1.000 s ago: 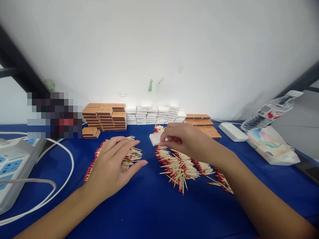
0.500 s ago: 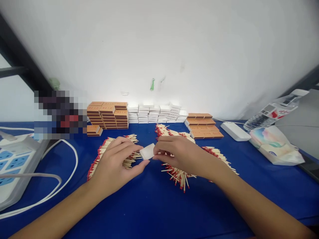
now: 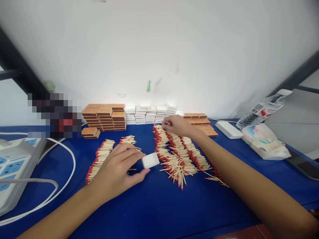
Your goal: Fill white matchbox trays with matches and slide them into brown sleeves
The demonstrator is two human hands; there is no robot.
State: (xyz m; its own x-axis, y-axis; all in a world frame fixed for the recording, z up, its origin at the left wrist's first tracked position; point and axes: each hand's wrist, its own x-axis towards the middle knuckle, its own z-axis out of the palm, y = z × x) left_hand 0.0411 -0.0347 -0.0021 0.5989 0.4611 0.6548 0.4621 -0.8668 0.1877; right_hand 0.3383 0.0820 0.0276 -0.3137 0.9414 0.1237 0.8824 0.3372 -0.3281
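My left hand [image 3: 117,169] pinches a small white matchbox tray [image 3: 150,160] between thumb and fingers, low over the blue table [image 3: 154,205]. It lies partly on a pile of red-tipped matches [image 3: 102,156]. My right hand [image 3: 174,125] reaches to the far end of a second, bigger heap of matches [image 3: 178,156], fingers curled and pinched at the match tips. What those fingers hold is too small to make out.
Stacks of orange matchbox sleeves [image 3: 104,116], white trays [image 3: 149,114] and more orange sleeves [image 3: 201,122] line the wall. A power strip [image 3: 12,166] with white cables lies at the left. A white adapter [image 3: 228,129], tissue pack [image 3: 264,141] and plastic bottle [image 3: 261,109] sit at the right.
The white tray passed from my right hand to my left hand. My right hand then moved away to the far end of the right match heap.
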